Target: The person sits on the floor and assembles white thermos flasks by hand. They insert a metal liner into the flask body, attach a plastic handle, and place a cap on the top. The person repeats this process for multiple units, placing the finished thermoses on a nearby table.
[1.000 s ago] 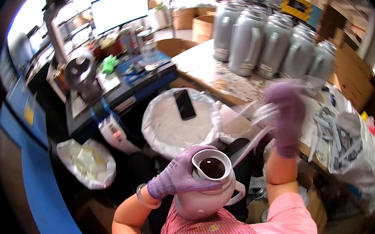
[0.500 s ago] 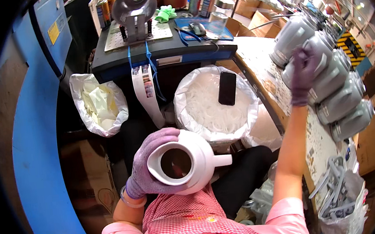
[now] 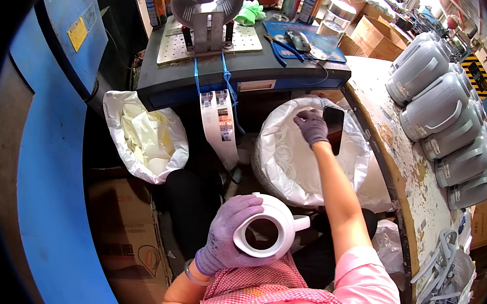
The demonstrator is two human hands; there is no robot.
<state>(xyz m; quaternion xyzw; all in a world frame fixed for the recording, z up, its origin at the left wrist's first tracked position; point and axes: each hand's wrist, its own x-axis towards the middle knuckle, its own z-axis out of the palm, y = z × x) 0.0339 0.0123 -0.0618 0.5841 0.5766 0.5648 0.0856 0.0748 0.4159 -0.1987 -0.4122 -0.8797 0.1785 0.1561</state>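
My left hand (image 3: pixel 230 234), in a purple-grey glove, is wrapped round the side of a white jug (image 3: pixel 284 221). The jug's round mouth faces up above my lap, its spout toward my palm and its handle to the right. My right hand (image 3: pixel 312 127), gloved alike, reaches over a bin (image 3: pixel 356 171) lined with a white bag. Its fingers are bent and a little apart, with nothing visible in them. Pale translucent rings (image 3: pixel 283 157) show inside the bin, partly washed out by glare. A black phone (image 3: pixel 334 126) lies at the bin's right side, close to my right wrist.
Several grey jugs (image 3: pixel 433 106) line the worn bench (image 3: pixel 376 114) at right, with a bag of grey handles (image 3: pixel 445 273) nearer me. Ahead, a dark desk (image 3: pixel 173 80) bears a metal fixture (image 3: pixel 208 30), pliers (image 3: pixel 277 49) and cans. A label strip (image 3: pixel 213 131) hangs down. Left stands another lined bin (image 3: pixel 114 120).
My right hand has come away from the grey jugs on the right bench and moved left over the lined bin. My left hand still holds the white jug. The view has shifted somewhat.
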